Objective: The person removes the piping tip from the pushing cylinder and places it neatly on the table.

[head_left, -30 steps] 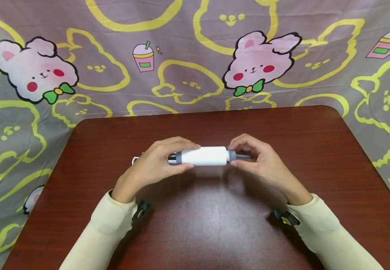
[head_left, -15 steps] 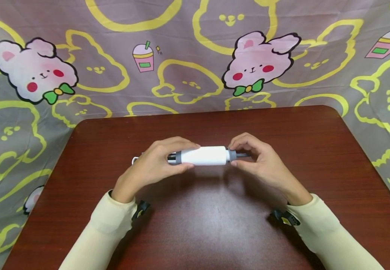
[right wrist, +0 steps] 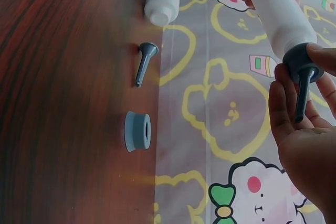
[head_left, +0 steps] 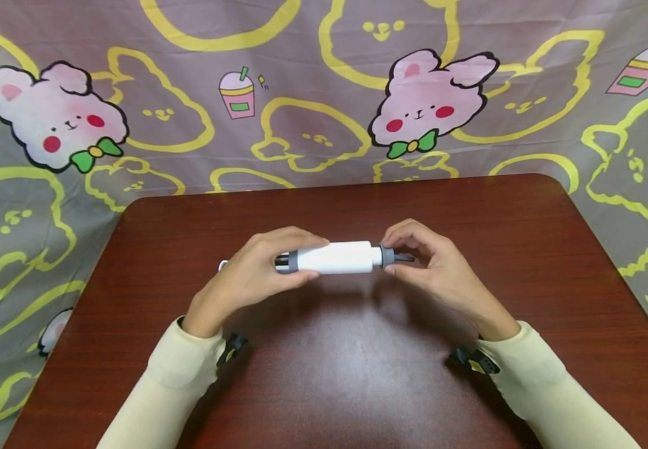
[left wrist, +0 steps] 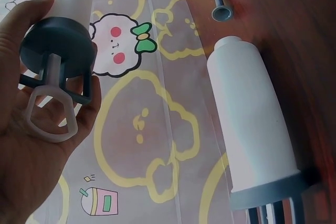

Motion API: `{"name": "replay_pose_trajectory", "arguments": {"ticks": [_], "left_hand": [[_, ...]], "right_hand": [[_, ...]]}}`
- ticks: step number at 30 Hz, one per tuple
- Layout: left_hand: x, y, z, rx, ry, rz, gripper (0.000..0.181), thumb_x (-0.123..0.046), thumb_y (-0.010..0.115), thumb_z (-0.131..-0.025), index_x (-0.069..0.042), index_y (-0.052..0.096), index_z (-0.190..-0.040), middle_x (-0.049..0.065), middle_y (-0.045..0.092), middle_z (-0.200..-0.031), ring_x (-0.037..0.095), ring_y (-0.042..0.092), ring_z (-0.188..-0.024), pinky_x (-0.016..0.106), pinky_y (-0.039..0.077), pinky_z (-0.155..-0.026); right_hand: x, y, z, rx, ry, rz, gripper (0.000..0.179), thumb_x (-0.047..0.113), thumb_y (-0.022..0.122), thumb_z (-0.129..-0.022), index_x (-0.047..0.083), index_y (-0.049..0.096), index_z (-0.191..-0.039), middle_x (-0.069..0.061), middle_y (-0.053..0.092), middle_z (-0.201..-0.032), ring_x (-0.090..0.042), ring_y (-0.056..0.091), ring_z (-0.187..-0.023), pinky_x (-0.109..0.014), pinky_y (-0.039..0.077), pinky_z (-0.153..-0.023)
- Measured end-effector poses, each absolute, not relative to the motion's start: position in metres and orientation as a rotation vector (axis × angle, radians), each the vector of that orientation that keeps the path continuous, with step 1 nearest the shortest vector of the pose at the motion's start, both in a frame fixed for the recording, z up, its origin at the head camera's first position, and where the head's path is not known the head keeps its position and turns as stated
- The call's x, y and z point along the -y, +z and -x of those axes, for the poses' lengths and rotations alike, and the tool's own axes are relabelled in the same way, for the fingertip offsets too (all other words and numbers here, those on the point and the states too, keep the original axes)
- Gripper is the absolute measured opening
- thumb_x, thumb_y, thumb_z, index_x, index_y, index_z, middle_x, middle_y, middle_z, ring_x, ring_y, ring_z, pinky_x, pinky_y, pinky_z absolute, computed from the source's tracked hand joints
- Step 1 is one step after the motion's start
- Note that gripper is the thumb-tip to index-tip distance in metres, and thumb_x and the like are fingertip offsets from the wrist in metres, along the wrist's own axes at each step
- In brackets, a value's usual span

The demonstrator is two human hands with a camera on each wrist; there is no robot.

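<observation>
A white hand balloon pump with grey ends is held level above the table between both hands. My left hand grips its handle end, thumb on the near side and fingers on the far side of the barrel. Behind that palm, the left wrist view shows the pump's dark end frame and pale loop handle. The grey screw cap at the other end is pinched by my right hand, the white neck showing beside it. A thin grey nozzle sticks out of this cap.
Lower down on the brown table, a second white pump lies uncapped. In line with it are a loose grey nozzle and a grey ring-shaped cap. A patterned cloth hangs behind the table.
The barrel has shifted slightly left with my left hand, while my right hand stays almost in place. More white neck shows between barrel and cap than before.
</observation>
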State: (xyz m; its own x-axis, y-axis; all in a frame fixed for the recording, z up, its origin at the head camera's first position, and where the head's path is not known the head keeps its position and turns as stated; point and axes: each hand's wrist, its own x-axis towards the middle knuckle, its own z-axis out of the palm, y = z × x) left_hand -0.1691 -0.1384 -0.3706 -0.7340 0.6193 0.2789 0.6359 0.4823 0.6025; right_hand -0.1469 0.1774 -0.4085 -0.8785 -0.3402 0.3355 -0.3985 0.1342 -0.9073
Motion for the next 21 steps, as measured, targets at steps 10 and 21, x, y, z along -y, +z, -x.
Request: {"name": "replay_pose_trajectory", "arguments": {"ticks": [10, 21], "left_hand": [[0.142, -0.37, 0.166, 2.662, -1.116, 1.141, 0.048, -0.019, 0.088, -0.087, -0.024, 0.072, -0.132, -0.006, 0.072, -0.127, 0.011, 0.066, -0.107, 0.035, 0.056, -0.088], [0.157, -0.375, 0.157, 2.68, -1.061, 1.086, 0.046, -0.024, 0.086, -0.089, -0.026, 0.071, -0.133, -0.009, 0.072, -0.127, 0.009, 0.066, -0.107, 0.034, 0.055, -0.088]], "right_hand": [[-0.178, -0.408, 0.145, 2.341, 1.894, -0.752, 0.028, -0.009, 0.076, -0.09, 0.004, 0.066, -0.113, -0.004, 0.063, -0.119, -0.017, 0.068, -0.105, -0.023, 0.058, -0.091], [-0.18, -0.41, 0.145, 2.33, 1.883, -0.763, 0.03, -0.009, 0.075, -0.09, 0.005, 0.066, -0.116, -0.009, 0.063, -0.119, -0.016, 0.068, -0.103, -0.023, 0.058, -0.09]]}}
